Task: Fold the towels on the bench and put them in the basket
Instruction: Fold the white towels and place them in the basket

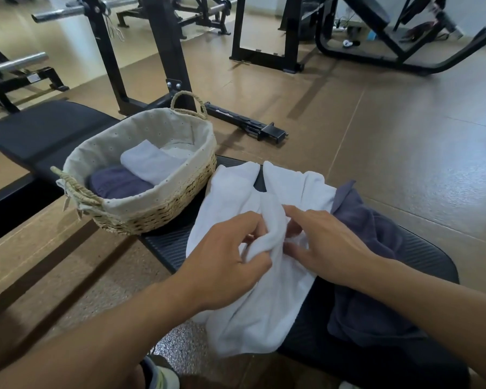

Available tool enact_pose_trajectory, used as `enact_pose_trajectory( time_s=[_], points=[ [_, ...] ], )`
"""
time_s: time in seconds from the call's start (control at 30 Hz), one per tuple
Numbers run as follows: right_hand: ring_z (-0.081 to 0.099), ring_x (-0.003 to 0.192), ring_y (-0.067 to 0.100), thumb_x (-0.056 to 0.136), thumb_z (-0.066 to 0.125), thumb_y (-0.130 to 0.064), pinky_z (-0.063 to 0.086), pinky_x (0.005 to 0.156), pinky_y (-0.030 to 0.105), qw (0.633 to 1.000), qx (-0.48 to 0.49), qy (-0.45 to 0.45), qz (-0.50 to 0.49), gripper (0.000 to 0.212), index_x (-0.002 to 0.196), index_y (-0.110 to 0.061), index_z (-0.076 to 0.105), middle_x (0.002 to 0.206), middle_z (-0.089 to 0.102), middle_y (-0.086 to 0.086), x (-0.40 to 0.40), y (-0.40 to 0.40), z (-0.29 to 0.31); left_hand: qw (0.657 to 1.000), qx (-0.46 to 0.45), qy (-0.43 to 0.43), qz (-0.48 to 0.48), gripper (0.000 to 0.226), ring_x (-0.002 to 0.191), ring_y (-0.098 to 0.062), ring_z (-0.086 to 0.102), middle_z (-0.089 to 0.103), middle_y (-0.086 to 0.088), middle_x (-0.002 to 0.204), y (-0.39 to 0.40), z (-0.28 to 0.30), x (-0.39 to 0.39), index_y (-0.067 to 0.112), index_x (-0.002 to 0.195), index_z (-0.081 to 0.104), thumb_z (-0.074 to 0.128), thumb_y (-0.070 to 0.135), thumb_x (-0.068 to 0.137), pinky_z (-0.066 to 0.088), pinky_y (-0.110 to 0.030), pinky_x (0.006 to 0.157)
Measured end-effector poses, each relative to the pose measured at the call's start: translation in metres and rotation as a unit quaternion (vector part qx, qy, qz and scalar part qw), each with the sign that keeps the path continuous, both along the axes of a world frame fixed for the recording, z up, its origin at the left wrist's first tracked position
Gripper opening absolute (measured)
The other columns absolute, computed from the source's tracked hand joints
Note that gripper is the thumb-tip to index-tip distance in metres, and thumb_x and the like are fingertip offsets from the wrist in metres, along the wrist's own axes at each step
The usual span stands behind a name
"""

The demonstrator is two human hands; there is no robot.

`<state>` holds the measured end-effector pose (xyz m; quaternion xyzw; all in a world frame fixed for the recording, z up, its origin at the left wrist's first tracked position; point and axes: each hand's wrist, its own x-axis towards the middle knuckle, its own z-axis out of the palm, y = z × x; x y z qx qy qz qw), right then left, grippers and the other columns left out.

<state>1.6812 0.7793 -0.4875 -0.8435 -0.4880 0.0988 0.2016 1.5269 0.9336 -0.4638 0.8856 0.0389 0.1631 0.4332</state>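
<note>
Crumpled white terry towel (264,290), long axis running away along the black padded tabletop (421,256): left hand (230,256) pinching a central ridge, right hand (328,242) spread beside it, oval woven lined basket (163,211) lying forward-left, nearer the left.

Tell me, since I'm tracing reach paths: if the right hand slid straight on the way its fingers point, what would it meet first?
The bunched ridge of the white towel, already at the right hand's fingertips; beyond it, probably the left hand.

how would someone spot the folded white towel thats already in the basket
Find the black padded bench and the woven basket with a pale cloth liner standing on it. Inside, the folded white towel lies on the far side, partly over a folded purple towel. Unlike the loose white towel under the hands, it is a neat rectangle.
</note>
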Motion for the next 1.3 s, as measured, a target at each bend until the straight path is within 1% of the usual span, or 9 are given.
enact_pose_trajectory(
  time_s=[0.1,0.37,0.5,0.67,0.83,0.93,1.03,1.13,1.3],
  points=[
    [0.055,0.086,0.014,0.089,0.071,-0.034,0.048,0.086,0.040,0.996,0.078,-0.038,0.000,0.018,0.103,-0.027,0.062,0.091,0.064,-0.010,-0.004,0.001,0.000,0.999,-0.020,-0.038,-0.002,0.025,0.065,-0.008,0.044,0.051,0.001,0.071,-0.001,0.004,-0.004,0.020,0.072,0.047,0.064,0.003,0.078,0.035,-0.013,0.065],
    [0.048,0.101,0.023,0.073,0.075,-0.021,0.030,0.093,0.029,0.945,0.228,-0.232,0.043,0.017,0.077,-0.017,0.059,0.103,0.063,0.001,-0.023,0.006,0.039,0.970,-0.047,-0.181,0.155,0.030,0.057,-0.021,0.037,0.044,-0.012,0.061,0.016,0.017,-0.002,0.006,0.063,0.032,0.060,-0.003,0.071,0.033,-0.026,0.054],
    [0.043,0.078,0.008,0.079,0.073,-0.047,0.033,0.087,0.016,0.968,0.170,-0.135,0.126,0.036,0.072,-0.026,0.045,0.074,0.052,-0.013,-0.060,0.007,0.063,0.956,-0.013,-0.193,0.222,0.033,0.057,-0.006,0.029,0.040,-0.011,0.063,0.030,0.026,0.000,0.003,0.063,0.033,0.063,-0.005,0.075,0.029,-0.024,0.051],
    [0.054,0.074,0.003,0.080,0.072,-0.059,0.042,0.066,0.018,0.993,-0.033,0.043,0.103,0.034,0.080,-0.034,0.049,0.073,0.059,-0.018,-0.063,-0.002,0.071,0.952,-0.002,-0.179,0.249,0.031,0.059,-0.023,0.041,0.051,-0.007,0.064,0.041,0.023,-0.001,0.006,0.065,0.037,0.065,-0.001,0.078,0.038,-0.030,0.055],
    [0.059,0.067,0.014,0.084,0.075,-0.032,0.050,0.066,0.036,0.989,0.138,0.048,-0.008,0.021,0.080,-0.029,0.055,0.071,0.062,-0.006,-0.046,-0.008,0.071,0.983,-0.135,-0.059,0.108,0.019,0.055,-0.002,0.043,0.055,0.001,0.067,0.034,0.028,-0.005,0.019,0.086,0.052,0.066,0.010,0.078,0.034,-0.011,0.055],
    [0.062,0.072,0.013,0.085,0.076,-0.022,0.051,0.072,0.034,0.958,0.270,0.060,-0.072,0.017,0.081,-0.028,0.060,0.075,0.064,-0.005,-0.042,-0.009,0.073,0.976,-0.216,-0.011,0.008,0.040,0.059,-0.010,0.040,0.048,0.004,0.064,0.029,0.028,-0.007,0.023,0.113,0.059,0.064,0.046,0.081,0.033,-0.019,0.057],
    [0.067,0.086,0.016,0.088,0.074,-0.021,0.056,0.078,0.047,0.940,0.324,0.080,-0.072,0.015,0.084,-0.029,0.062,0.083,0.066,-0.007,-0.041,-0.008,0.071,0.976,-0.210,0.041,-0.029,0.048,0.065,-0.015,0.046,0.054,-0.006,0.066,0.023,0.025,-0.007,0.037,0.129,0.060,0.070,0.047,0.083,0.038,-0.028,0.062],
    [0.065,0.087,0.019,0.086,0.076,-0.009,0.054,0.075,0.047,0.934,0.353,0.044,-0.035,0.016,0.086,-0.021,0.066,0.087,0.065,-0.009,-0.041,-0.007,0.069,0.968,-0.230,0.083,-0.061,0.036,0.078,-0.013,0.062,0.076,-0.007,0.091,0.018,0.023,-0.008,0.032,0.116,0.069,0.077,0.036,0.082,0.053,-0.039,0.071],
    [0.066,0.098,0.020,0.083,0.080,-0.008,0.051,0.084,0.041,0.938,0.344,0.003,0.035,0.021,0.090,-0.022,0.066,0.095,0.069,-0.008,-0.046,-0.009,0.070,0.996,-0.055,-0.048,0.052,0.025,0.064,-0.009,0.048,0.061,0.002,0.075,0.014,0.027,-0.012,0.026,0.091,0.060,0.067,0.048,0.081,0.041,-0.027,0.061]
  ],
)
